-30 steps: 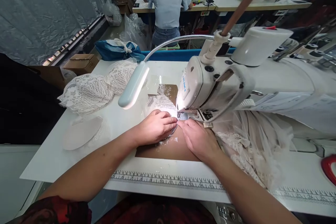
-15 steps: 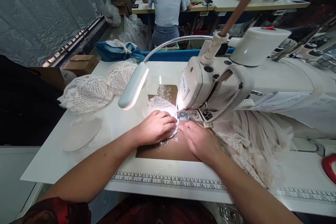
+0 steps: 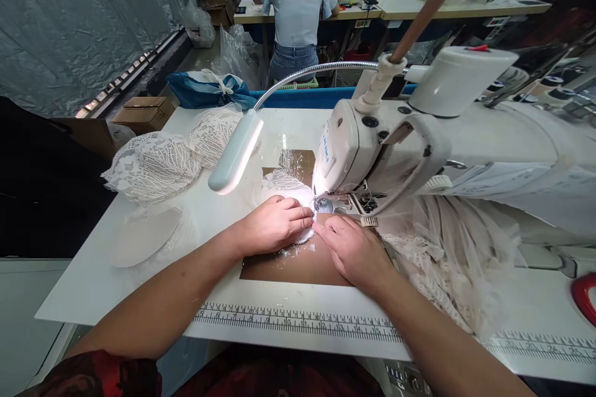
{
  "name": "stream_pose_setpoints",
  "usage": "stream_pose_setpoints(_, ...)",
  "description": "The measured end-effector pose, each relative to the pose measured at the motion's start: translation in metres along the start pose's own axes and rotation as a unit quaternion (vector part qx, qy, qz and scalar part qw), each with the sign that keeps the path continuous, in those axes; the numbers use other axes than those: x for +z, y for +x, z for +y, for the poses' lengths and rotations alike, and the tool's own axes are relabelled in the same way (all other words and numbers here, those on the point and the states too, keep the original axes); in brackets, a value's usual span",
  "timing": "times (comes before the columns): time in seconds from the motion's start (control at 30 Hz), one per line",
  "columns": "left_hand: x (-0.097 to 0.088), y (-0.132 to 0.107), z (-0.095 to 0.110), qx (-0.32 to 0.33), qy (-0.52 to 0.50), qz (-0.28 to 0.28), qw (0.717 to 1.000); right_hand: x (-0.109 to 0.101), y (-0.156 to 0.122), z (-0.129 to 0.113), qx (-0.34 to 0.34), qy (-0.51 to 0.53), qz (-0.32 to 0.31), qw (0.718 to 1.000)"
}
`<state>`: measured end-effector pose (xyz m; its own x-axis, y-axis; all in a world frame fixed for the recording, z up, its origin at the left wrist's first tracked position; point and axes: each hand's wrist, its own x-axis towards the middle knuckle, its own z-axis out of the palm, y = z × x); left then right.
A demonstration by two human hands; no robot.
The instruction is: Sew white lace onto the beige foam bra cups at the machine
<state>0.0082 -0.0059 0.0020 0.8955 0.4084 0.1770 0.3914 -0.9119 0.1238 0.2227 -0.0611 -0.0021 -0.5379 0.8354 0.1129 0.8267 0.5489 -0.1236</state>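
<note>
While the left hand [image 3: 277,224] lies over a white lace piece [image 3: 285,182], its fingers close together, the right hand [image 3: 354,247] touches the piece's near edge with its fingertips; whether either hand pinches the lace, I cannot tell. The piece sits beneath the needle area of a JUKI sewing machine [image 3: 342,146], on a brown sheet [image 3: 284,271]. A gooseneck lamp [image 3: 236,152] shines from the left, near lace cups [image 3: 156,166] on the white tabletop [image 3: 218,260].
</note>
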Motion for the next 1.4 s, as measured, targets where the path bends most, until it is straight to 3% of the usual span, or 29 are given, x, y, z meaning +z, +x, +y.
stream_pose_setpoints(0.37, 0.002, 0.001, -0.003, 0.004, -0.022, 0.008, 1.0, 0.0, 0.001, -0.001, 0.004, -0.016, 0.001, 1.0)
stream_pose_setpoints(0.67, 0.0, 0.005, 0.006, -0.062, -0.039, 0.023, 0.997, 0.001, 0.002, -0.002, 0.032, -0.025, 0.024, 0.999)
stream_pose_setpoints(0.8, 0.0, 0.004, 0.006, -0.061, -0.045, 0.024, 0.997, 0.003, 0.001, 0.001, 0.031, -0.02, 0.031, 0.999)
stream_pose_setpoints(1.13, -0.001, 0.001, 0.007, -0.083, -0.101, 0.048, 0.99, 0.004, -0.009, 0.004, -0.079, 0.055, 0.044, 0.994)
stream_pose_setpoints(1.4, 0.0, 0.001, 0.01, -0.109, -0.107, 0.053, 0.987, 0.005, -0.011, 0.004, -0.101, 0.054, 0.065, 0.991)
